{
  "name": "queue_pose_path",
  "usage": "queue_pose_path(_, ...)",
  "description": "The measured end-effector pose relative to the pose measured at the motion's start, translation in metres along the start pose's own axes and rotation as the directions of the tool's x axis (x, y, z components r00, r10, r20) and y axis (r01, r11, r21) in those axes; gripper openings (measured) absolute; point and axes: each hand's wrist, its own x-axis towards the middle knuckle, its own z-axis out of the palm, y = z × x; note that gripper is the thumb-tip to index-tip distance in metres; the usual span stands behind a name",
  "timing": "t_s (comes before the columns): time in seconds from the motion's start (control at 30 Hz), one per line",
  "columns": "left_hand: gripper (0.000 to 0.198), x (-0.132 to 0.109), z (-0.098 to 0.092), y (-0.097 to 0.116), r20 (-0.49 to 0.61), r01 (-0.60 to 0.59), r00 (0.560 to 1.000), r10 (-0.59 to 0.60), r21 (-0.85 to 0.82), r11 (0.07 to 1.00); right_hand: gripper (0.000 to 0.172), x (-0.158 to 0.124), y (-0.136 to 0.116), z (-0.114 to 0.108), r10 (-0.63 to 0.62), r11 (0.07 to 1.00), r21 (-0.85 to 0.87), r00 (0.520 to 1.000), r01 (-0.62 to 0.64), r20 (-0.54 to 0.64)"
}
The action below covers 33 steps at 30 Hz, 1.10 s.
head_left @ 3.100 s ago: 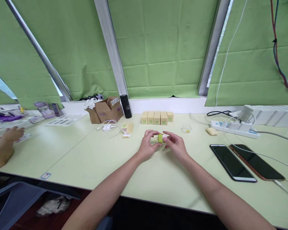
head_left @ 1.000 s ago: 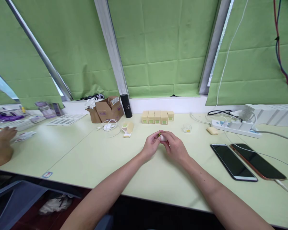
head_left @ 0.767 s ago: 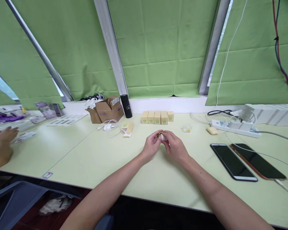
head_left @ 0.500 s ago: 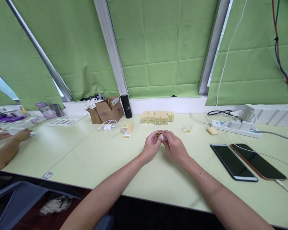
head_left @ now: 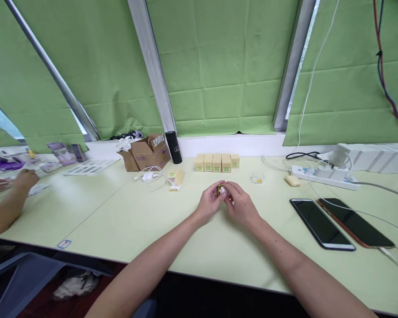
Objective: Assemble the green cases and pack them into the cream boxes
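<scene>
Between my two hands is a small round item (head_left: pixel 221 191), white with a yellow-green and dark rim, partly covered by fingers. My left hand (head_left: pixel 209 202) is closed around its left side. Fingers of my right hand (head_left: pixel 240 202) pinch it from the right. Behind my hands stands a row of several small tan boxes (head_left: pixel 217 163) with green labels. An opened tan box (head_left: pixel 176 180) lies to their left. A small clear dish (head_left: pixel 258 178) with something yellow in it sits to the right.
Two phones (head_left: pixel 321 224) lie at the right, near a white power strip (head_left: pixel 331 176) and cables. A black bottle (head_left: pixel 174 147) and a cardboard box (head_left: pixel 149 152) stand at the back. Another person's hands (head_left: pixel 24 179) are at the far left.
The small item has turned slightly in my fingers and shows less white. The other person's hand at the left has moved up and left, off the white sheet.
</scene>
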Motion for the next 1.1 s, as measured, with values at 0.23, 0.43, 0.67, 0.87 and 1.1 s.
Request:
queue_pose_path(0.23,0.061,0.0036,-0.0005,-0.0049,-0.048,0.037,0.998,-0.038,-0.029,0.999,0.053,0.0000,0.0007,0.0024,-0.003,1.000,0.011,1.000,0.003,-0.009)
queue_pose_path(0.43,0.056,0.0025,-0.0009,-0.0022,-0.034,0.046,0.998,-0.047,-0.036,0.998,0.044,0.0001,0.0021,0.0020,-0.013,1.000,0.011,0.999,0.014,-0.039)
queue_pose_path(0.67,0.059,0.0027,-0.0006,-0.0001,-0.038,0.066,0.997,-0.068,-0.056,0.996,0.043,0.0000,0.0024,0.0016,-0.038,0.999,-0.020,0.997,0.037,-0.063)
queue_pose_path(0.87,0.060,0.0020,0.0000,0.0017,-0.038,0.082,0.996,-0.084,-0.059,0.995,0.042,0.0000,0.0034,0.0013,-0.055,0.998,-0.038,0.996,0.052,-0.077)
queue_pose_path(1.1,0.060,0.0025,-0.0009,0.0017,-0.039,0.084,0.996,-0.086,-0.047,0.995,0.042,-0.0006,0.0050,0.0031,-0.043,0.998,-0.041,0.996,0.040,-0.078)
